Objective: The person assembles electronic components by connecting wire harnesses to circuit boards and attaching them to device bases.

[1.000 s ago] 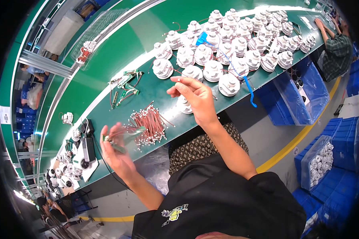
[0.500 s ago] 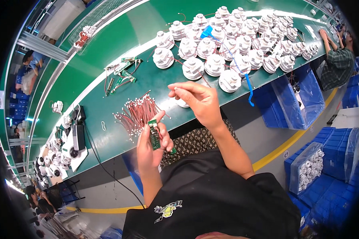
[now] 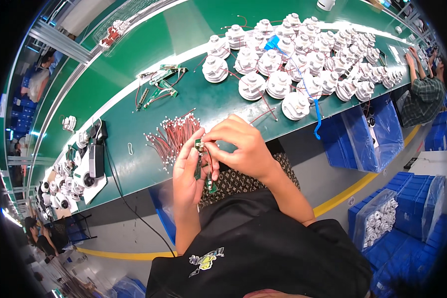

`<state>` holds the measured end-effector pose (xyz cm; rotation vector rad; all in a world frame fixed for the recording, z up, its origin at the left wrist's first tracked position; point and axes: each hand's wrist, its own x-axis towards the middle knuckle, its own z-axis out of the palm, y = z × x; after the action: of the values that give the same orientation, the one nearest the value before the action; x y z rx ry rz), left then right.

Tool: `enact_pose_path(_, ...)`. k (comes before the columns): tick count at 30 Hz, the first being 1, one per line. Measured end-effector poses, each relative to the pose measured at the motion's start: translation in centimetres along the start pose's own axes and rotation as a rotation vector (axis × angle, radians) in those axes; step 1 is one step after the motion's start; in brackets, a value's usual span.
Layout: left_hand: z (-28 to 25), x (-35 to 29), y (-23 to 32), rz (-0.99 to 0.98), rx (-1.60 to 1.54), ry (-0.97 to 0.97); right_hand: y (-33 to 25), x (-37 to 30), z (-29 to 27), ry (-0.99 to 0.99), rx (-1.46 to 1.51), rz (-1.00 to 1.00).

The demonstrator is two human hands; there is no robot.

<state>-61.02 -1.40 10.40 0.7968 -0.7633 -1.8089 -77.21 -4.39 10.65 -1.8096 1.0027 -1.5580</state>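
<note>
My left hand (image 3: 185,174) holds a narrow green circuit board (image 3: 198,172) upright over the table's near edge. At the board's upper end my right hand (image 3: 244,149) pinches a small white connector (image 3: 199,146) against it; whether it is seated I cannot tell. A thin red-and-black wire hangs down beside the board. Near my lower left fingers a green board piece (image 3: 212,187) shows; its link to the held board is hidden. Just beyond my left hand lies a bundle of dark red wires (image 3: 176,135) with white plug ends.
Several loose circuit boards (image 3: 160,89) lie farther back on the green table (image 3: 129,171). White round units (image 3: 252,85) with wires crowd the right side, a blue tool (image 3: 272,42) among them. Black boxes (image 3: 97,160) stand at left. A co-worker (image 3: 424,99) sits far right beyond blue crates (image 3: 367,134).
My right hand has come down and left, bringing the connector from above the table to the board's upper end. The view has shifted slightly.
</note>
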Motion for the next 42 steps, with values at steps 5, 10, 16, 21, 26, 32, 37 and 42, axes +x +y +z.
enact_pose_path(5, 0.0, 0.5, -0.4, 0.032, 0.144, 0.108, 0.3, -0.2, 0.4, -0.053, -0.224, -0.119)
enact_pose_path(10, -0.4, 0.5, -0.8, 0.017, 0.177, 0.107, 0.7, -0.3, 0.6, -0.082, -0.268, -0.154)
enact_pose_path(16, 0.1, 0.4, -1.2, 0.052, 0.218, 0.182, 0.8, -0.4, 0.7, -0.100, -0.339, -0.197)
enact_pose_path(21, 1.1, 0.6, -1.4, 0.064, 0.245, 0.216, 1.1, -0.8, 1.2, -0.016, -0.355, -0.193)
enact_pose_path(26, 1.7, 0.5, -1.4, 0.088, 0.328, 0.222, 1.6, -1.4, 1.7, 0.055, -0.309, -0.164)
enact_pose_path(32, 1.3, 0.8, -2.7, 0.173, 0.472, 0.255, 2.6, -2.2, 2.4, 0.119, -0.259, -0.112)
enact_pose_path(37, 2.2, 0.5, -2.2, 0.172, 0.599, 0.232, 2.8, -2.2, 2.6, 0.144, -0.191, -0.091)
enact_pose_path(42, 2.9, 0.0, -1.9, 0.191, 0.697, 0.280, 2.8, -2.6, 3.0, 0.146, -0.187, -0.082)
